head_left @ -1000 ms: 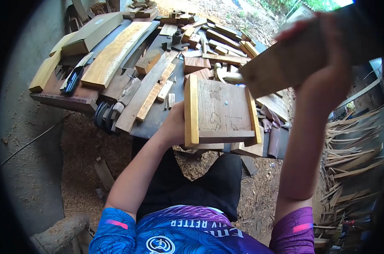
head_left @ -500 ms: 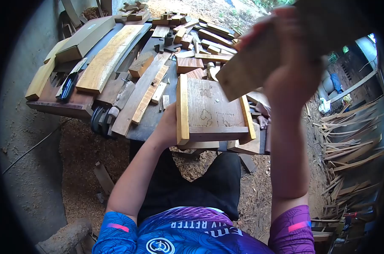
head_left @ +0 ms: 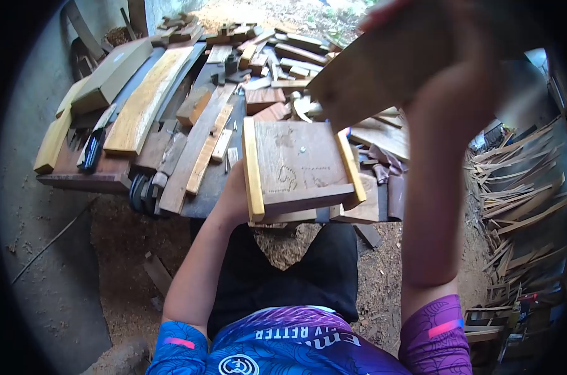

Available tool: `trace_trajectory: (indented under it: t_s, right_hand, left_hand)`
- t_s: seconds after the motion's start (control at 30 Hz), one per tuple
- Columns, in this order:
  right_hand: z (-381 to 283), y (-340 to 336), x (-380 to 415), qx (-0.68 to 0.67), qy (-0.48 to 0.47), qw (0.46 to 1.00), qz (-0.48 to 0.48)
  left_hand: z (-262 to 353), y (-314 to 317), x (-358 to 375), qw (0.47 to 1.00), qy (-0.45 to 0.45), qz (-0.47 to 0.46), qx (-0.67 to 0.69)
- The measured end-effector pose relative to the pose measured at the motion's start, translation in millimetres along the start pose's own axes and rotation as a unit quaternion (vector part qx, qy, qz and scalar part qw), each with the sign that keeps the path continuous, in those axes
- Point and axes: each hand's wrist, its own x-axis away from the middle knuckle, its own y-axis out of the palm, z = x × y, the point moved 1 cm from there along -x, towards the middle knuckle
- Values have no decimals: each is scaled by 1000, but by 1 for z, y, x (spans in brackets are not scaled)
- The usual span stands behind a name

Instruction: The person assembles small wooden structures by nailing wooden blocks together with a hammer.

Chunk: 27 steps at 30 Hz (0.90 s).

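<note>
My left hand [head_left: 234, 195] grips the left side of a small wooden box [head_left: 303, 155], with its fingers mostly hidden behind it. The box has a brown panel facing me, with drawn or carved marks and a small pale round spot, between two yellowish side strips. Raised at the upper right, my right hand [head_left: 453, 94] is wrapped round a thick dark wooden board [head_left: 378, 74]. The board's lower corner hangs just above the box's upper right corner, apart from it. The right hand is partly blurred.
Under the box is a workbench crowded with wood offcuts [head_left: 263, 99]. A long pale plank [head_left: 151, 100], a cardboard box [head_left: 111, 72] and a dark blue tool [head_left: 92, 150] lie on its left. Thin wood strips [head_left: 515, 194] are piled along the right. Sawdust covers the floor.
The board in my right hand has risen slightly and tilted away from the box. The view has shifted, so the box and bench appear further left. My left hand keeps its grip.
</note>
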Motion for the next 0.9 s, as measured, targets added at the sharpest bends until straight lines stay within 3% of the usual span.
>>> trace_trajectory:
  t_s: [0.03, 0.1, 0.13, 0.17, 0.2, 0.33, 0.4, 0.47, 0.53, 0.57, 0.63, 0.67, 0.73, 0.87, 0.9]
  right_hand:
    - [6, -6, 2, 0, 12, 1000, 0]
    - [20, -14, 2, 49, -50, 989, -127]
    - [70, -2, 33, 124, -188, 949, -219]
    - [54, 15, 44, 55, -23, 991, -118]
    - [57, 14, 44, -10, -6, 994, -110]
    - [56, 21, 44, -16, -2, 995, -98]
    - [52, 12, 34, 14, -34, 989, -142]
    - [42, -4, 17, -68, -26, 991, -110]
    - [23, -26, -1, 26, 30, 999, 10]
    - [25, -42, -8, 119, 47, 992, 14]
    - [51, -83, -19, 331, 48, 942, 1]
    - [78, -103, -17, 444, 33, 895, -16]
    - [112, -122, 2, 613, 115, 776, -91]
    - [154, -136, 44, 631, 203, 720, -205]
    - [157, -137, 51, 634, 188, 720, -209]
  left_hand:
    - [0, -1, 0, 999, -25, 10, -19]
    - [-5, -2, 0, 998, -52, 33, -2]
    - [-2, -4, 0, 998, -45, 7, -52]
    - [-2, -4, 0, 998, -50, -8, -37]
    - [0, -3, -3, 998, -47, -23, -22]
    - [6, 0, 0, 992, -19, -47, -114]
    - [-15, -4, -2, 999, 27, -25, -18]
    - [-32, -15, -5, 993, 80, -37, -77]
    - [-41, -19, -3, 992, 60, -41, -103]
    - [-52, -26, -5, 988, 65, -32, -138]
    - [-45, -23, -1, 993, 52, -34, -99]
    - [-41, -20, -1, 997, 40, -39, -59]
    - [-38, -16, -1, 999, 26, -29, -35]
    - [-48, -22, 0, 998, 43, -34, -39]
    - [-52, -25, -2, 985, 110, -24, -132]
